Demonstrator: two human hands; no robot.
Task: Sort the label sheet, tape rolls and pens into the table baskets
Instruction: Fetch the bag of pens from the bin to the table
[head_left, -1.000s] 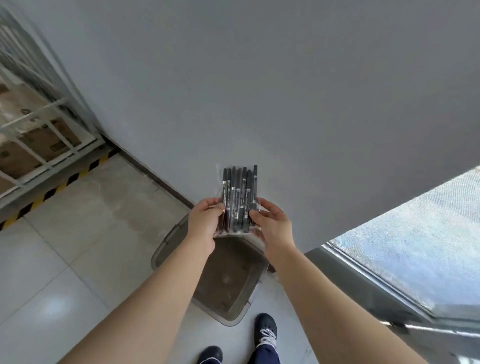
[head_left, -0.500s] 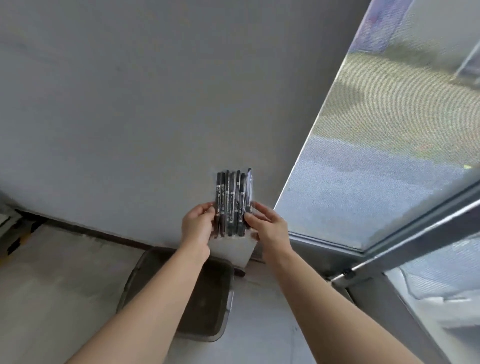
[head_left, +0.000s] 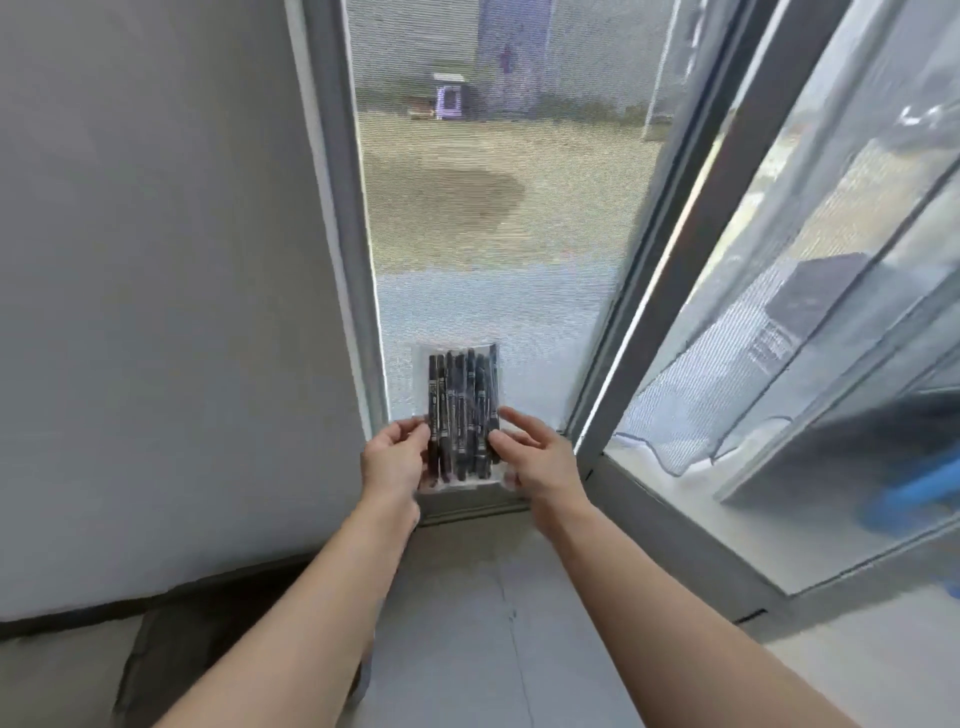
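Observation:
A clear plastic pack of several black pens is held upright in front of me at arm's length. My left hand pinches its lower left edge and my right hand grips its lower right edge. The pens stand side by side inside the bag. No table, baskets, tape rolls or label sheet are in view.
A grey wall fills the left. Straight ahead is a mesh-screened doorway onto a yard. A glass window frame slants along the right. A dark bin sits on the tiled floor at lower left.
My view has swung right: the wall and the floor bin have slid left, and the screened doorway now stands ahead. Both hands keep the same hold on the pen pack.

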